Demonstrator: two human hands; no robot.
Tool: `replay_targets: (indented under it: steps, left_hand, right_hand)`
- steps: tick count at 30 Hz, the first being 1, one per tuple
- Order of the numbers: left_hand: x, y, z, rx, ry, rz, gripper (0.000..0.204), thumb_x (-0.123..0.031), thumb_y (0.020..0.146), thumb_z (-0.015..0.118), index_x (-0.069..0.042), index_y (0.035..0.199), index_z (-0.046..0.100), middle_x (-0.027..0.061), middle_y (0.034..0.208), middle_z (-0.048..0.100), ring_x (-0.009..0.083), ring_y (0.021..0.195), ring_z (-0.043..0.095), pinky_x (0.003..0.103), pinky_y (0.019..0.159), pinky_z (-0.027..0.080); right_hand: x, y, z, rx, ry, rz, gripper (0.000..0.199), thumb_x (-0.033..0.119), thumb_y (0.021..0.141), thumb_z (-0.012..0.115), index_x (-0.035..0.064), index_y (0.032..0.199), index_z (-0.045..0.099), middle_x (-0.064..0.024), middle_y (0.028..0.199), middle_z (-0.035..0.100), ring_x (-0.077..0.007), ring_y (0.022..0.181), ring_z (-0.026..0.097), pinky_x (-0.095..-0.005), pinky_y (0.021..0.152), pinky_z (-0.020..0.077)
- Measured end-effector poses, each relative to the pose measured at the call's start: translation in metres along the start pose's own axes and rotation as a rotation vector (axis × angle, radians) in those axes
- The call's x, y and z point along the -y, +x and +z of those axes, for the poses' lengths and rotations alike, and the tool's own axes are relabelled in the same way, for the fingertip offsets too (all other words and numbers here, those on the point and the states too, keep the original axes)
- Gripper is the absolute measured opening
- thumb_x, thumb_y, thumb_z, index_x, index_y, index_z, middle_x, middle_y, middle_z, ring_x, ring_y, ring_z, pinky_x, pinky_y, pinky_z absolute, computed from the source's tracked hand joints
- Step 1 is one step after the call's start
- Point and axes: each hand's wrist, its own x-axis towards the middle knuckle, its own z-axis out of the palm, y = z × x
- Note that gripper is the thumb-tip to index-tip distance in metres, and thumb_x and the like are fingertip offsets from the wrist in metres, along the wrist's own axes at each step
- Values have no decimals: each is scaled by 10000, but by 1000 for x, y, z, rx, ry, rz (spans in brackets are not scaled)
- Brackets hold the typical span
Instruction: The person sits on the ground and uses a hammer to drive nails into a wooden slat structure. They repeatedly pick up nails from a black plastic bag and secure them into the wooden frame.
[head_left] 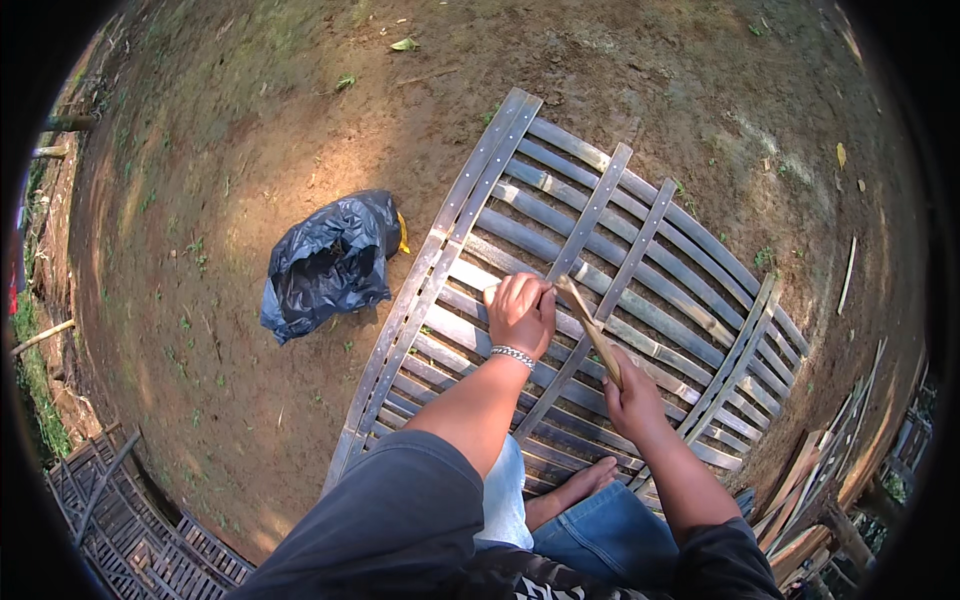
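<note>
My right hand [633,398] is wrapped round the lower end of a light-brown wooden stick [590,328], flat and slightly curved. The stick slants up and to the left, its far tip close to my left hand [522,312]. That hand, with a silver chain bracelet [512,354] at the wrist, is closed with the knuckles up, and whatever its fingers may hold is hidden. Both hands are over a slatted bamboo platform [640,262] with nailed crosspieces. My bare foot [585,487] rests on the slats near my jeans.
An open black plastic bag [335,262] stands on the bare soil left of the platform, with something yellow [403,233] at its right side. Long thin strips and boards [815,480] lie at the lower right. Another slatted bamboo structure [135,520] is at the lower left.
</note>
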Motion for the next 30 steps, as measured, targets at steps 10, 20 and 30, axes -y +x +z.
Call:
replay_targets:
  steps: [10,20,30]
  left_hand:
    - [-8,0,3,-23,221,-38,109,-190,846,746,-160,932,685,22,1225,608,301,1263,511,547,1070,305]
    - [-1,-5,8,167,209,-24,205,-119,871,666,-119,1055,577,62,1354,565,376,1417,410,645,1150,214]
    - [-7,3,7,154,237,-3,201,-59,833,651,-77,1010,558,147,1333,523,420,1379,426,582,1141,292]
  right_hand:
    - [4,51,1,-294,312,169,508,165,1015,572,87,1499,439,-207,1115,686,-351,996,687,-414,869,528]
    - [2,96,17,-322,829,607,551,156,1017,597,100,1527,396,-61,873,628,-155,708,623,-304,645,526]
    - [-14,88,17,-307,557,495,615,207,965,664,54,1510,420,-220,1284,647,-319,1181,644,-393,1009,484]
